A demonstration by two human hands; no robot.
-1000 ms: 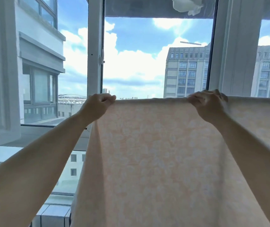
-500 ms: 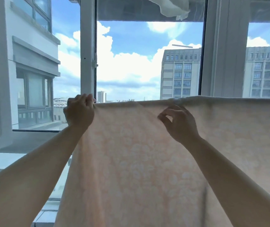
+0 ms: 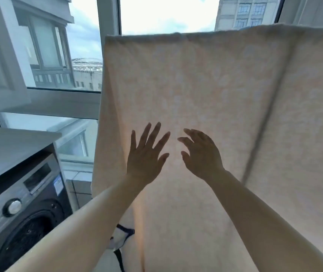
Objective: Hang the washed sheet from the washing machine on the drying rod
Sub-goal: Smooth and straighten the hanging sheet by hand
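Observation:
A pale peach patterned sheet (image 3: pixel 205 79) hangs down in front of the window, its top fold running level across the upper part of the view; the rod beneath that fold is hidden. A vertical crease runs down its right side. My left hand (image 3: pixel 146 156) is spread flat with straight fingers against the sheet's middle. Beside it, my right hand (image 3: pixel 200 154) is open with fingers slightly bent, at or just off the cloth. Neither hand holds anything. The dark front-loading washing machine (image 3: pixel 19 213) stands at the lower left.
A white counter top (image 3: pixel 9 146) lies over the machine. White window frames (image 3: pixel 107 16) and glass stand behind the sheet, with buildings outside. A white and dark-trimmed cloth item (image 3: pixel 120 238) shows low, left of the sheet's edge.
Both hands have let go of the sheet's top edge and dropped to its middle, now open. My view has tilted down, bringing the washing machine into sight.

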